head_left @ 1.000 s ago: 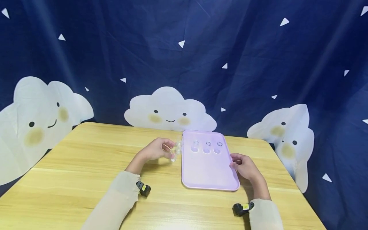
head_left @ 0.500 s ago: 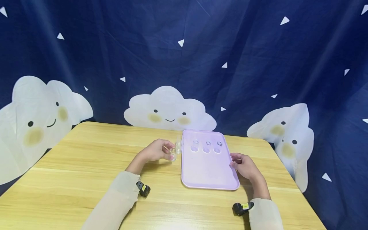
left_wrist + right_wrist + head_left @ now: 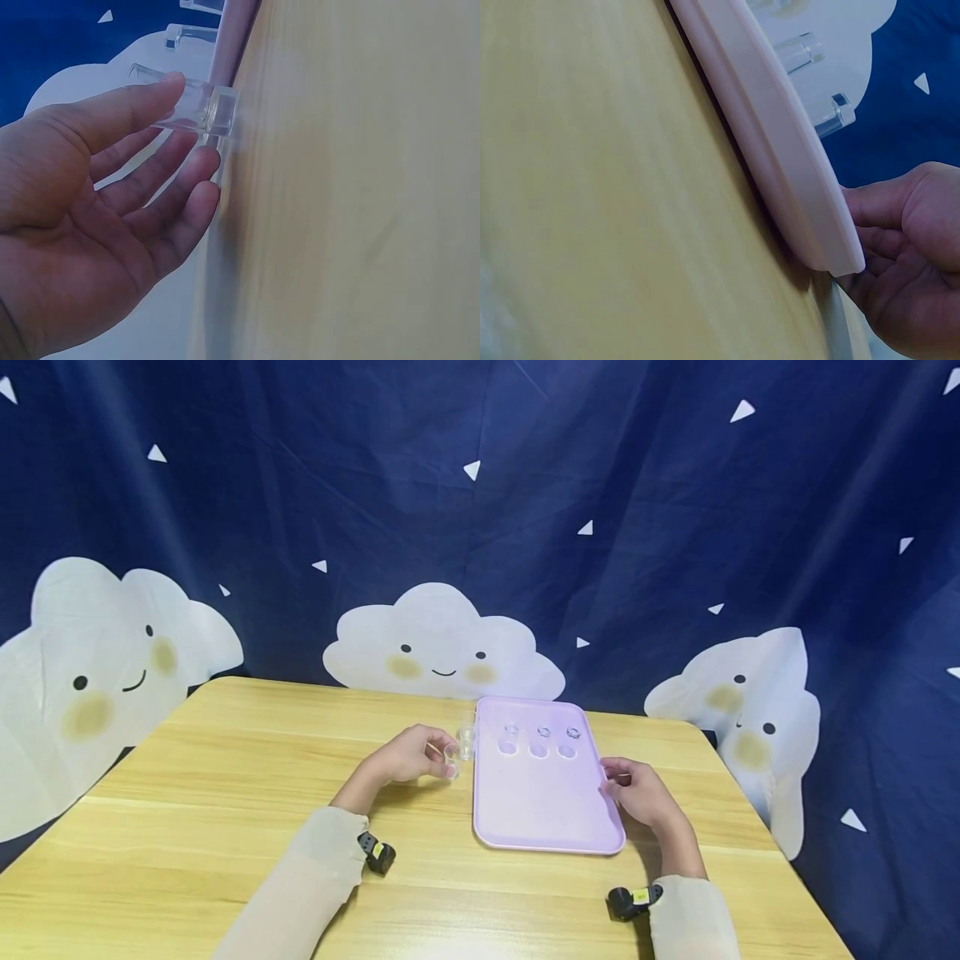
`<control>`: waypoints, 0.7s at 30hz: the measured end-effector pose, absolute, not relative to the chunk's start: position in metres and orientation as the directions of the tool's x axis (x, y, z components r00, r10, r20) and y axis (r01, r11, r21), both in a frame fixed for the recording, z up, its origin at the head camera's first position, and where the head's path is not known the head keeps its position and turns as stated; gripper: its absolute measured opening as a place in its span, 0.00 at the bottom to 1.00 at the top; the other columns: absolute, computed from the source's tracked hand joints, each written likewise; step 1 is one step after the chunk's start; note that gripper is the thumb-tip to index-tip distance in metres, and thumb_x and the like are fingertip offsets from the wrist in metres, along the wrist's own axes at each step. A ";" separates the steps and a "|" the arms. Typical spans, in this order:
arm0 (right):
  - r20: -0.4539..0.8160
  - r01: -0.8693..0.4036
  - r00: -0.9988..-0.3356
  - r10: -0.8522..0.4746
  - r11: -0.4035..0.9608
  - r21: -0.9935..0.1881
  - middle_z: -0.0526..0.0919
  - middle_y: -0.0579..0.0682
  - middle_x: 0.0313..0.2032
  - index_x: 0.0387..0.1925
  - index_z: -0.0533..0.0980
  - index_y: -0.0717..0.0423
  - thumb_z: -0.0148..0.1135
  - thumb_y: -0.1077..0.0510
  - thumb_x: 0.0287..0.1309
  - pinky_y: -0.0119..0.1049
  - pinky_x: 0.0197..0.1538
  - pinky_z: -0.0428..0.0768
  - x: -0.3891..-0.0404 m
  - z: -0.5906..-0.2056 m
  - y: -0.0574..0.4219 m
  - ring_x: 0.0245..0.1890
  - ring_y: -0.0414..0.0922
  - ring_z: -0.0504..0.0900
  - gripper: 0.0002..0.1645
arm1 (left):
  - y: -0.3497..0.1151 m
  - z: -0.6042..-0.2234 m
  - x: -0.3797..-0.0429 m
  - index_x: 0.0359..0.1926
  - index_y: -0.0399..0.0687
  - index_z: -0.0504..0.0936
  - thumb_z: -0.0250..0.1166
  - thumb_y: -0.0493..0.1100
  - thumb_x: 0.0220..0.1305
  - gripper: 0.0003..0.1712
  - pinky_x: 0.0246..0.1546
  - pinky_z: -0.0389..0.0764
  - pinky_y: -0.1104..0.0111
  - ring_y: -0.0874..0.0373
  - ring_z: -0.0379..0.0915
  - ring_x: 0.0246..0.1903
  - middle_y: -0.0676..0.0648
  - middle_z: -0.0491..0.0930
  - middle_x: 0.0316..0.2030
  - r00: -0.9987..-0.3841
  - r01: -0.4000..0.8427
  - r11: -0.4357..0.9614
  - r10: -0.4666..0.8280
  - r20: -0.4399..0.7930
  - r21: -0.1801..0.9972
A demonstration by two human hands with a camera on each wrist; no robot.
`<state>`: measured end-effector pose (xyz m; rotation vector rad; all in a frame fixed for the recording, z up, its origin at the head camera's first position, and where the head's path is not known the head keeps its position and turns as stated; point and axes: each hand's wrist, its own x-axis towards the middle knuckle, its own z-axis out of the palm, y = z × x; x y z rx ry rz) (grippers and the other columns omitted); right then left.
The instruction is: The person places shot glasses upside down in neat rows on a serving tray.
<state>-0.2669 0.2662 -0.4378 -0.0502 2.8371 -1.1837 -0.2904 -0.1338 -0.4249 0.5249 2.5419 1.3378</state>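
My left hand (image 3: 411, 753) pinches a small clear shot glass (image 3: 196, 105) between thumb and fingers, close to the table at the left of the tray. The glass is upright, with a thick solid base. The purple tray (image 3: 547, 810) lies flat on the table, and three similar clear glasses stand in a row on its far half; the middle glass (image 3: 540, 743) is among them. My right hand (image 3: 641, 789) grips the tray's right edge, thumb at the rim and fingers lower down, partly hidden by the tray in the right wrist view.
More clear glass (image 3: 467, 739) stands against the tray's left edge, just beyond the held glass. Everything rests on a wooden table (image 3: 225, 793). Behind its far edge hangs a dark blue curtain (image 3: 390, 485) with white clouds.
The left fingers have settled around the shot glass, which has barely shifted. The right hand and tray stay where they were.
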 end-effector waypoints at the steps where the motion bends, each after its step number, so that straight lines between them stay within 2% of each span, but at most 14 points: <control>1: -0.049 -0.004 -0.997 -0.056 0.703 -0.711 0.82 0.62 0.54 0.66 0.73 0.65 0.60 0.66 0.67 0.51 0.57 0.80 -0.267 -0.438 0.266 0.52 0.55 0.80 0.26 | -0.133 -0.425 -0.290 0.46 0.46 0.85 0.77 0.38 0.58 0.15 0.47 0.81 0.61 0.56 0.79 0.42 0.51 0.84 0.43 -0.912 0.210 0.524 0.410 -0.029 0.825; 13: -0.057 0.006 -0.997 -0.050 0.700 -0.714 0.81 0.62 0.55 0.66 0.73 0.65 0.60 0.65 0.68 0.50 0.56 0.81 -0.268 -0.438 0.266 0.52 0.55 0.79 0.26 | -0.134 -0.426 -0.291 0.45 0.46 0.85 0.78 0.40 0.57 0.15 0.48 0.81 0.61 0.56 0.78 0.41 0.52 0.84 0.42 -0.913 0.221 0.534 0.407 -0.019 0.816; 21: -0.066 0.013 -0.997 -0.050 0.699 -0.715 0.81 0.62 0.54 0.66 0.73 0.65 0.60 0.65 0.68 0.49 0.55 0.81 -0.267 -0.437 0.267 0.51 0.54 0.79 0.26 | -0.137 -0.426 -0.293 0.46 0.43 0.84 0.75 0.36 0.59 0.14 0.51 0.80 0.57 0.55 0.81 0.41 0.48 0.84 0.41 -0.909 0.206 0.466 0.418 -0.008 0.860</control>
